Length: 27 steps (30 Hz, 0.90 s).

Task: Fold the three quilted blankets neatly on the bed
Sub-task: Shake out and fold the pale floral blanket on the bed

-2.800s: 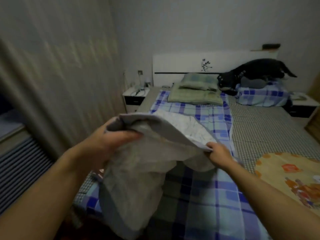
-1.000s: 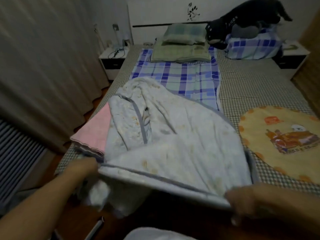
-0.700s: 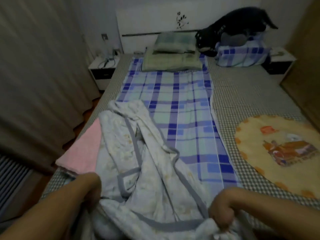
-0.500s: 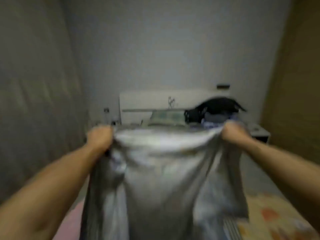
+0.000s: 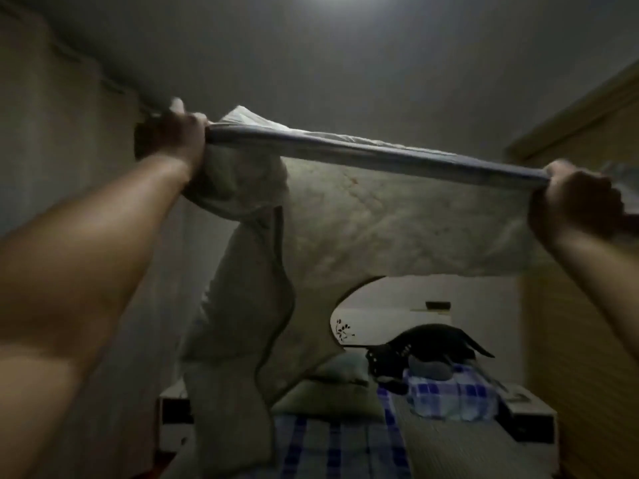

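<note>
Left hand [image 5: 173, 134] and right hand [image 5: 574, 202] grip clamped on blanket [image 5: 380, 219] edge (rest hangs below).

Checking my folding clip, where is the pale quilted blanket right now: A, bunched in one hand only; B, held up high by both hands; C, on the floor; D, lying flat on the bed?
B: the left hand and right hand each grip the taut top edge of the pale quilted blanket, which hangs above the bed.

pale quilted blanket [image 5: 380, 229] with grey-blue edging, blue plaid sheet [image 5: 332, 447]
</note>
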Tool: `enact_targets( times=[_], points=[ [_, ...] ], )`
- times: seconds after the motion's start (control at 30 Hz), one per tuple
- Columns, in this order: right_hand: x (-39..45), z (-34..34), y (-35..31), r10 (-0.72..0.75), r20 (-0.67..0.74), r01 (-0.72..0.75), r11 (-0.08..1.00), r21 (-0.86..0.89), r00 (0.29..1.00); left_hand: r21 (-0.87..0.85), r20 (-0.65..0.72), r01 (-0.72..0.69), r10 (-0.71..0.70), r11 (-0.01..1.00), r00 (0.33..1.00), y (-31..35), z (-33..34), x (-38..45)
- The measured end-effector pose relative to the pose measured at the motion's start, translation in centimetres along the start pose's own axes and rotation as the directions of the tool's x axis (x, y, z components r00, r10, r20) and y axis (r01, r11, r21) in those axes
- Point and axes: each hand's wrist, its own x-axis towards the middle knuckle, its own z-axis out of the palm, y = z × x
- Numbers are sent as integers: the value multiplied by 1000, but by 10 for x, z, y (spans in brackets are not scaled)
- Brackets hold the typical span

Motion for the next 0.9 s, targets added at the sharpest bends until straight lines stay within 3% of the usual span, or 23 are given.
enact_targets(
  times=[0.07, 0.1, 0.2, 0.3, 0.4, 0.5, 0.57, 0.67, 0.77, 0.8, 0.87, 0.9],
  points=[
    [-43, -7, 29, -88, 97, 85, 996, 30, 991, 17, 88, -25, 23, 1000, 996, -12, -2, -48],
    [-69, -7, 46, -129, 215, 125, 992, 29, 968, 40, 151, -33, 27, 999, 988, -25, 1, -80],
    [-141, -19, 84, -214, 546, 290, 955, -56, 810, 162, 391, -51, -17, 985, 920, -71, 6, -177],
    [-201, -30, 117, -112, 618, 225, 968, -108, 778, 218, 532, -73, -56, 973, 845, -111, 1, -265],
    [-256, -43, 131, -155, 700, 263, 963, -50, 698, 208, 623, -78, -70, 975, 779, -148, -2, -364],
    [-312, -63, 141, -201, 844, 367, 930, 6, 497, 174, 696, 12, -132, 985, 706, -183, -10, -457],
    [-353, -76, 156, -219, 903, 484, 875, 14, 369, 169, 740, -75, -77, 983, 669, -203, -17, -511],
    [-414, -85, 190, -184, 968, 659, 752, 27, 170, 191, 880, -234, -60, 953, 471, -231, -32, -574],
    [-471, -97, 216, -11, 996, 679, 730, 72, -93, 158, 933, -290, -46, 944, 356, -250, -45, -632],
    [-487, -99, 223, 17, 995, 668, 742, 54, -100, 141, 941, -246, -52, 959, 334, -249, -52, -649],
    [-514, -104, 234, 32, 999, 641, 768, 1, -40, 145, 951, -209, -78, 967, 299, -249, -64, -681],
    [-527, -110, 239, 55, 996, 650, 760, 1, -66, 146, 950, -181, -87, 973, 300, -253, -69, -694]
  ],
)
